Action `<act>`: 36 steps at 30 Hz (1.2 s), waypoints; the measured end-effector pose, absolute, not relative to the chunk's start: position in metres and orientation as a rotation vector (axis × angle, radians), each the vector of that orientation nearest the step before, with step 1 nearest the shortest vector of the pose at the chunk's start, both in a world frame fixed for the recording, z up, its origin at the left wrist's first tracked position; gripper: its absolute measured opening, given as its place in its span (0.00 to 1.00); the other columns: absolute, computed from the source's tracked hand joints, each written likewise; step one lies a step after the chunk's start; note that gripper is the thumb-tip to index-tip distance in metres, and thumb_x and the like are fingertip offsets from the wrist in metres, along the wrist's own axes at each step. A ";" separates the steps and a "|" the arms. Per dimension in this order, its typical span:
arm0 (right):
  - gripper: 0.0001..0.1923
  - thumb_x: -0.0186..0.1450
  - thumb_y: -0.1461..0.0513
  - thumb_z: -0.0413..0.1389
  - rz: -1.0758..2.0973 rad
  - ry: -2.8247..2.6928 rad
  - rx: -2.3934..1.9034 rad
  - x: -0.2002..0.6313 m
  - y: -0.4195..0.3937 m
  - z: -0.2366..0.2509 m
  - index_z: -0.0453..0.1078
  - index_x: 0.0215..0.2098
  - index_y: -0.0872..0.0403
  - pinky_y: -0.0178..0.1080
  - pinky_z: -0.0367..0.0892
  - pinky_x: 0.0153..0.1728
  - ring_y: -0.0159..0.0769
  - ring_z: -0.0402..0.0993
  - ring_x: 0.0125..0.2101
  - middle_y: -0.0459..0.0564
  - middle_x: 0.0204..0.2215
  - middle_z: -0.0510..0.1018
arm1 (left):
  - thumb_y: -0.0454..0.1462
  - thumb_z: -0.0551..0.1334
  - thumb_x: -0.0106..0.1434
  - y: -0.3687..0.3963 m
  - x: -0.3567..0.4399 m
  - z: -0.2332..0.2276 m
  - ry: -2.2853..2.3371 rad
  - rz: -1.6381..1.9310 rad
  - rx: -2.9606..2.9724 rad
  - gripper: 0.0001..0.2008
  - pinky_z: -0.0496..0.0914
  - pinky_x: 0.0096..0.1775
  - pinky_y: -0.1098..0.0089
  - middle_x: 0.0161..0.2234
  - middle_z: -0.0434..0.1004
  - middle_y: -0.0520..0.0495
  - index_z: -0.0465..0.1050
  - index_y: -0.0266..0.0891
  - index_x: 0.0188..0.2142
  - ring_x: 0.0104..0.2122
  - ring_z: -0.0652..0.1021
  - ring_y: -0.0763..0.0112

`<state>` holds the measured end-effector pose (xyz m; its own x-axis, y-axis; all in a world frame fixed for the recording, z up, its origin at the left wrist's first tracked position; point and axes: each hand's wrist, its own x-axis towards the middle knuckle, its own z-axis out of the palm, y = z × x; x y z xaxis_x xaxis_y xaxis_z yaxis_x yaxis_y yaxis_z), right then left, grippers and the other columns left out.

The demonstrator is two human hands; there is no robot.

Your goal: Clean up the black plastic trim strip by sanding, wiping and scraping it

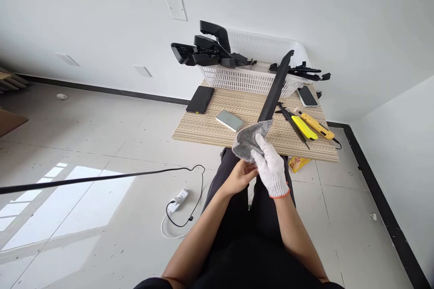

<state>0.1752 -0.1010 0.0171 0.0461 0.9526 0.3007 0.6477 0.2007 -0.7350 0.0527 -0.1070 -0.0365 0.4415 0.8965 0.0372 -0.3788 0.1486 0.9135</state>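
My right hand (271,167), in a white knit glove, grips a grey cloth (249,141) wrapped around the near end of a long black plastic strip (275,88). The strip slants up and away over the wooden table (210,128) toward the white basket (257,79). My bare left hand (240,176) sits just below the cloth and seems to hold the strip's near end from underneath, though the cloth and glove hide the contact.
On the table lie a black phone (200,99), a grey block (229,120), a second phone (307,95), a yellow brush (304,127), a yellow utility knife (317,125) and black tools. Black plastic parts (208,49) fill the basket. A power strip (180,198) and cable lie on the floor.
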 end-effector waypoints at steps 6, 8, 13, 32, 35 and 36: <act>0.32 0.65 0.60 0.58 0.688 -1.765 -1.350 0.189 -0.101 0.006 0.59 0.67 0.45 0.43 0.63 0.63 0.39 0.65 0.62 0.46 0.64 0.67 | 0.41 0.67 0.61 -0.109 0.046 -0.041 0.671 1.000 0.953 0.18 0.70 0.54 0.60 0.52 0.77 0.40 0.71 0.38 0.49 0.52 0.77 0.57; 0.34 0.65 0.61 0.58 0.760 -1.783 -1.307 0.193 -0.102 0.001 0.58 0.68 0.44 0.44 0.61 0.64 0.39 0.62 0.64 0.45 0.66 0.64 | 0.39 0.67 0.60 -0.108 0.044 -0.043 0.676 0.993 0.910 0.16 0.70 0.54 0.59 0.49 0.79 0.42 0.73 0.38 0.47 0.51 0.78 0.58; 0.26 0.69 0.59 0.52 0.842 -1.487 -1.291 0.197 -0.101 -0.015 0.63 0.65 0.49 0.44 0.65 0.62 0.39 0.68 0.60 0.50 0.61 0.71 | 0.41 0.66 0.59 -0.106 0.042 -0.045 0.618 0.968 0.790 0.12 0.71 0.54 0.54 0.39 0.82 0.45 0.77 0.38 0.41 0.45 0.81 0.57; 0.40 0.68 0.60 0.54 0.612 -1.857 -1.349 0.207 -0.102 -0.023 0.39 0.73 0.47 0.42 0.66 0.60 0.41 0.61 0.64 0.49 0.68 0.58 | 0.41 0.61 0.64 -0.085 0.034 -0.021 1.046 1.013 1.370 0.22 0.75 0.42 0.63 0.50 0.79 0.41 0.68 0.40 0.57 0.44 0.80 0.56; 0.37 0.69 0.58 0.52 0.437 -1.881 -1.387 0.203 -0.107 -0.028 0.43 0.73 0.48 0.40 0.68 0.58 0.41 0.64 0.63 0.49 0.67 0.61 | 0.37 0.64 0.59 -0.072 0.041 -0.019 1.110 1.081 1.490 0.22 0.74 0.45 0.61 0.46 0.81 0.41 0.71 0.37 0.54 0.46 0.80 0.51; 0.35 0.69 0.58 0.52 0.373 -1.865 -1.414 0.201 -0.108 -0.029 0.47 0.72 0.49 0.39 0.69 0.57 0.41 0.67 0.61 0.49 0.65 0.65 | 0.37 0.65 0.58 -0.068 0.044 -0.020 1.110 1.108 1.512 0.22 0.73 0.45 0.61 0.45 0.82 0.40 0.72 0.36 0.52 0.47 0.80 0.49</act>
<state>0.2007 -0.1084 -0.0295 -0.1058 0.9158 0.3875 0.6962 0.3465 -0.6287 0.0435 -0.0678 -0.0199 0.1860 0.9731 0.1360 0.1381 -0.1629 0.9769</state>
